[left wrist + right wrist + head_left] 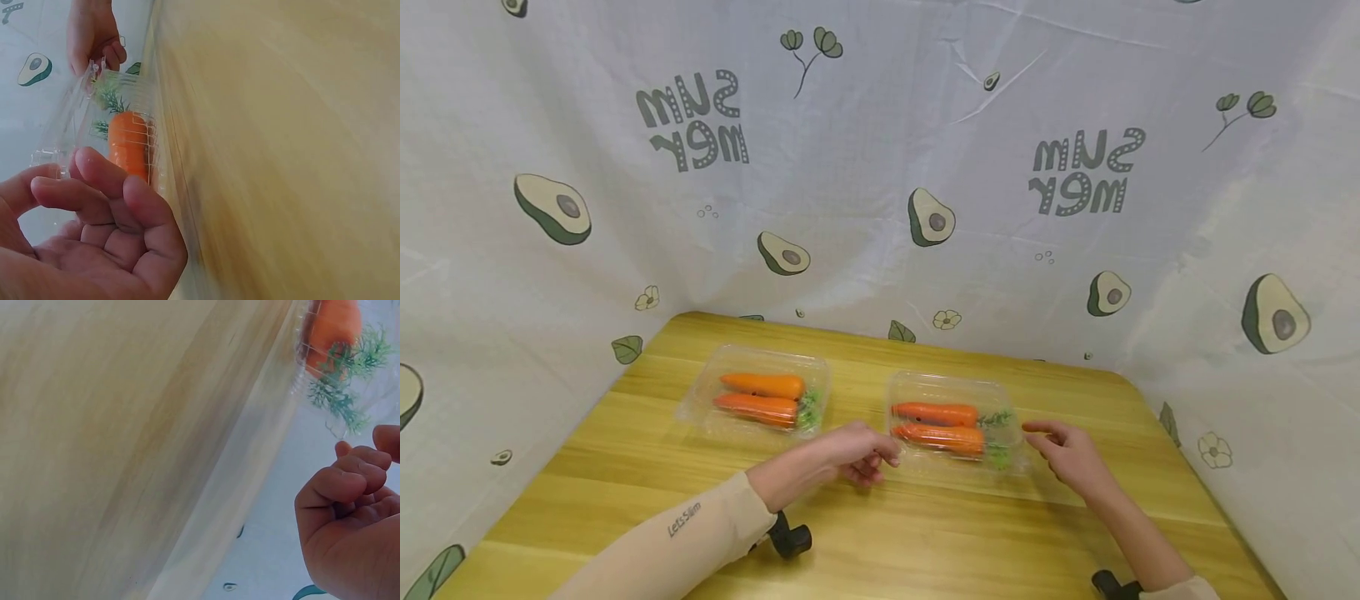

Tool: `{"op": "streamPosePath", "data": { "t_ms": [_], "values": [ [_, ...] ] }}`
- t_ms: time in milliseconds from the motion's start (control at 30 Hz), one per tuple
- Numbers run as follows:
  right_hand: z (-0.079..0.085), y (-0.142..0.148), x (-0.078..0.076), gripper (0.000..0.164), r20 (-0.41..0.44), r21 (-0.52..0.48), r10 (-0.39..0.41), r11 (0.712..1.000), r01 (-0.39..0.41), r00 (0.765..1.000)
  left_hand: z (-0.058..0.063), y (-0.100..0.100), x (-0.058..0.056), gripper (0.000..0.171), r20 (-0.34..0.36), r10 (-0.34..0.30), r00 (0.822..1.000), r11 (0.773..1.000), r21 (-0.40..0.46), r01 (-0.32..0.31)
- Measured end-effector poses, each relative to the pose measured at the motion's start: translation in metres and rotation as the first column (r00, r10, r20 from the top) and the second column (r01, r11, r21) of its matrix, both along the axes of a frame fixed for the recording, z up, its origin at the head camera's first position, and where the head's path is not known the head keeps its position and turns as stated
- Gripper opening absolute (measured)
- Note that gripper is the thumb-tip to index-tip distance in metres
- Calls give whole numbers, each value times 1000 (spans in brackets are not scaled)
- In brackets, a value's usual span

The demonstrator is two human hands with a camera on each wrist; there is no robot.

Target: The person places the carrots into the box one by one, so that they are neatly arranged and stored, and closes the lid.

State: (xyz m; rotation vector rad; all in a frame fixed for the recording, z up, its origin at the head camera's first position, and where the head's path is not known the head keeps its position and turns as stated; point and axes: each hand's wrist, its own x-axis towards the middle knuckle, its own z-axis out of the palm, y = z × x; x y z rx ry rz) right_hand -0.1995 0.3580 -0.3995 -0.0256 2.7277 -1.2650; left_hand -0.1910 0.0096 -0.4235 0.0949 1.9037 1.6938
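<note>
A clear plastic clamshell box holds two orange carrots with green tops at its right end. My left hand is at the box's left end; in the left wrist view its thumb and curled fingers pinch the edge of the clear plastic. At the opposite end, my right hand has its thumb and fingertips on the rim. In the right wrist view, that hand's fingers are curled beside the box corner, and the exact contact is partly hidden.
Another clear clamshell box with two carrots stands to the left on the wooden table. A white curtain printed with avocados surrounds the table's back and sides. Black wrist mounts sit on my forearms.
</note>
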Motion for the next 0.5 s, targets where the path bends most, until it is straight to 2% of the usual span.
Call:
{"op": "streamPosePath", "data": {
  "t_ms": [300,500],
  "values": [
    [6,2,4,49,92,-75,8,997,-1,996,1,1,0,17,-11,5,1000,1000,21,-5],
    [9,5,7,51,191,-134,64,990,-38,979,0,2,0,19,-5,22,1000,999,29,-21]
  ]
}}
